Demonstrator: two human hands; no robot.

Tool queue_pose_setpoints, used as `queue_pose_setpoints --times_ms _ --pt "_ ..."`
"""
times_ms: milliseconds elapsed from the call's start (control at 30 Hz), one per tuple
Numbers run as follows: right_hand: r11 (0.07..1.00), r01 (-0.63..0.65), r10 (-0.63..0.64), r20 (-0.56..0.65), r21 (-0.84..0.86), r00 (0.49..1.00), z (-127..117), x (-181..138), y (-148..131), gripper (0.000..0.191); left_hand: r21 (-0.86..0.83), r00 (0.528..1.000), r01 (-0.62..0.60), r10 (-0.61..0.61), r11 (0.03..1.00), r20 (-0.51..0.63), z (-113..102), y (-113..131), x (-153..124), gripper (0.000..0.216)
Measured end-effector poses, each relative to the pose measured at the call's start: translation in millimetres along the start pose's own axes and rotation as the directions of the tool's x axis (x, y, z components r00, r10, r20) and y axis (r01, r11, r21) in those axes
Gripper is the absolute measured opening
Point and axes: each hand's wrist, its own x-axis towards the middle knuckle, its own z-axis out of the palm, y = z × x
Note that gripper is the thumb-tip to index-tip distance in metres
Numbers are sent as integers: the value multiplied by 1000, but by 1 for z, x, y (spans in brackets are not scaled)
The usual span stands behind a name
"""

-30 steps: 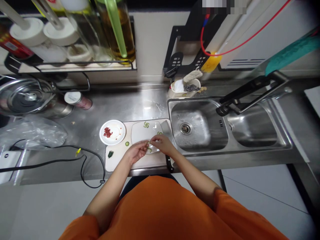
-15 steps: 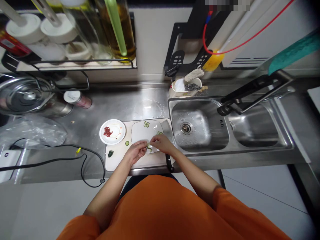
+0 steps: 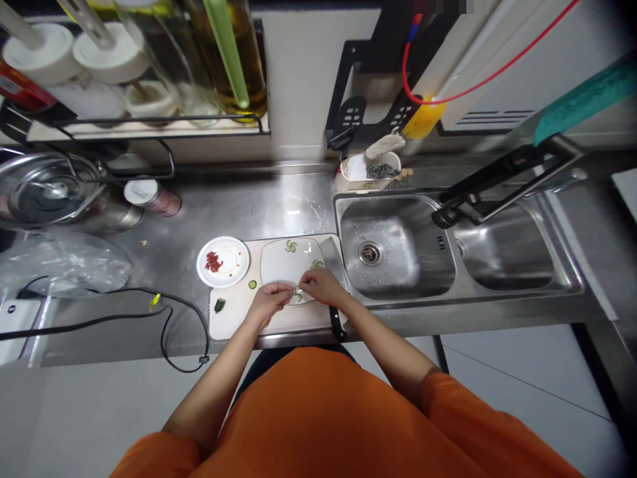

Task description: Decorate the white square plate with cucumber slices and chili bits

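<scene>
Head view: both hands meet over the near edge of a square plate [image 3: 283, 264] lying on a cutting board [image 3: 233, 317] on the steel bench [image 3: 259, 206]. The left hand [image 3: 266, 304] and right hand [image 3: 323, 285] each have fingers pressed together, pinching small cucumber slices [image 3: 297, 293] at the plate's near rim. Another slice group [image 3: 290, 246] sits at the far side of the plate. A round plate [image 3: 233, 272] with red bits lies just left; a sink [image 3: 398, 252] lies right. A knife [image 3: 337, 322] rests beside the right wrist.
</scene>
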Motion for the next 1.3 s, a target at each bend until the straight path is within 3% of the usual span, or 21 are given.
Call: queue_pose_setpoints --times_ms 233,467,1100,1300 --pt "986 -68 82 96 -149 992 6 0 2 12 268 986 -137 156 954 -53 4 -11 -4 16" --pt "963 -52 85 116 -263 990 12 1 5 14 461 973 -148 211 875 -88 7 -17 -5 14" --pt "934 -36 93 144 -356 985 15 5 2 17 514 964 -159 244 843 -102 12 -14 -9 9" --pt "918 -43 109 147 -393 983 16 5 1 18 605 952 -190 296 774 -80 11 -19 -7 11"
